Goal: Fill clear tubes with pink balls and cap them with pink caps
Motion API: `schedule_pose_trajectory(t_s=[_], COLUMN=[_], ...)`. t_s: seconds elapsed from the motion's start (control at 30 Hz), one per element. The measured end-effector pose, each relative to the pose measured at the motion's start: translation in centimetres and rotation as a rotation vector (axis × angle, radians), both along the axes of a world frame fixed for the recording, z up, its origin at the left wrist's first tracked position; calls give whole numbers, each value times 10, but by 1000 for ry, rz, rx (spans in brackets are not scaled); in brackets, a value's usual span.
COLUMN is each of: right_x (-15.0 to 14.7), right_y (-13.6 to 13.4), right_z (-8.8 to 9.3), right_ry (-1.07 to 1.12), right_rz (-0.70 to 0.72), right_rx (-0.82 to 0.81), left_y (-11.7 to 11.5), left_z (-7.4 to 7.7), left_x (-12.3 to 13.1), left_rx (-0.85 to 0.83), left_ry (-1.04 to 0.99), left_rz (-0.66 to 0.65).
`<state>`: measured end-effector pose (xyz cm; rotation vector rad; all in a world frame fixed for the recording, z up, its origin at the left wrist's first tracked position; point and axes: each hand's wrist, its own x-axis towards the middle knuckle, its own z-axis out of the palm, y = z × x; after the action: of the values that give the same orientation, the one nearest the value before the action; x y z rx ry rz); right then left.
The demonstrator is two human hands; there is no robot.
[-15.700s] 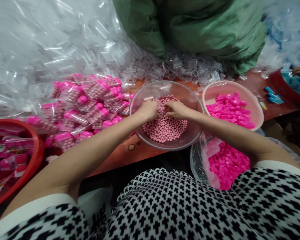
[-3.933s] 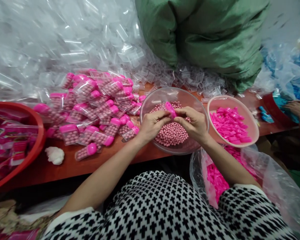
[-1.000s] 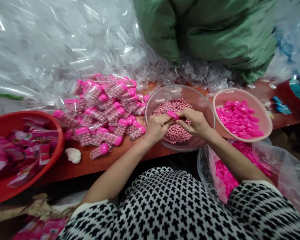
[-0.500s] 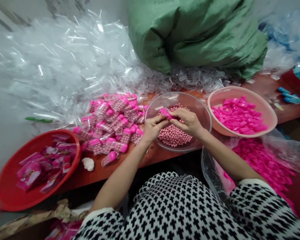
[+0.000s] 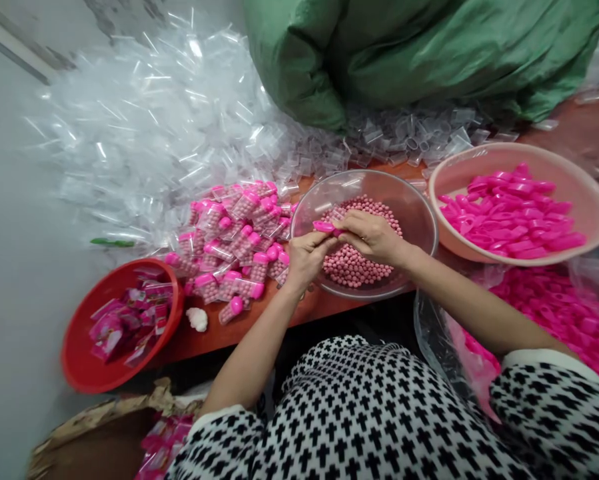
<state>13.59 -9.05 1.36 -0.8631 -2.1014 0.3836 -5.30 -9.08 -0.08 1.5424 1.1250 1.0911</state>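
Observation:
Both hands meet over a clear bowl (image 5: 409, 200) of small pink balls (image 5: 352, 263). My left hand (image 5: 306, 257) is closed round a small container that its fingers mostly hide. My right hand (image 5: 372, 235) pinches a bright pink cap (image 5: 324, 227) at the top of that container. A heap of filled containers with pink caps (image 5: 234, 240) lies just left of the bowl on the red-brown table (image 5: 214, 333).
A pink bowl (image 5: 579, 193) of loose pink caps stands at the right, above a clear bag of more caps (image 5: 554, 313). Empty clear containers (image 5: 169, 127) are piled behind, under a green sack (image 5: 404, 53). A red basin (image 5: 79, 363) of pink packets sits far left.
The view has swung left and tilted, so the bowls now sit further right. Both hands have stayed together over the clear bowl, working the pink cap on the container.

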Motion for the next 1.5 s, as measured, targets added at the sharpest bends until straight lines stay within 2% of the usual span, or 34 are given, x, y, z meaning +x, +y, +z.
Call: schedule_pose_trajectory(t_s=[0.07, 0.2, 0.27, 0.33, 0.43, 0.53, 0.6, 0.73, 0.8, 0.93, 1.1, 1.37, 1.5], right_x=[5, 15, 17, 18, 22, 26, 28, 25, 20, 7, -3, -4, -4], right_y=[2, 4, 5, 8, 14, 19, 19, 5, -5, -20, -20, -18, -17], right_z=[-1, -3, -2, 2, 13, 20, 21, 15, 10, -2, -10, -6, -3], right_ry=[101, 326, 400, 392, 250, 139, 108, 36, -19, -168, -294, -502, -497], right_rz=[28, 148, 202, 230, 332, 406, 314, -31, -130, -204, -267, -373, -374], right_rx=[-125, -556, -646, -607, -536, -457, -328, -60, 14, 7, 21, 101, 84], left_y=[3, 9, 11, 11, 9, 8, 8, 11, 12, 12, 12, 12, 12], left_z=[1, 4, 6, 9, 12, 14, 14, 14, 15, 17, 15, 15, 17], left_x=[-1, -6, -10, -12, -12, -9, -6, 0, 2, 6, 9, 13, 14], left_rx=[-34, -137, -194, -246, -297, -322, -329, -391, -424, -416, -394, -439, -458], left_ry=[-12, -99, -125, -120, -102, -119, -140, -263, -338, -407, -470, -528, -566], left_rz=[-42, -174, -231, -288, -354, -360, -335, -219, -185, -184, -205, -231, -228])
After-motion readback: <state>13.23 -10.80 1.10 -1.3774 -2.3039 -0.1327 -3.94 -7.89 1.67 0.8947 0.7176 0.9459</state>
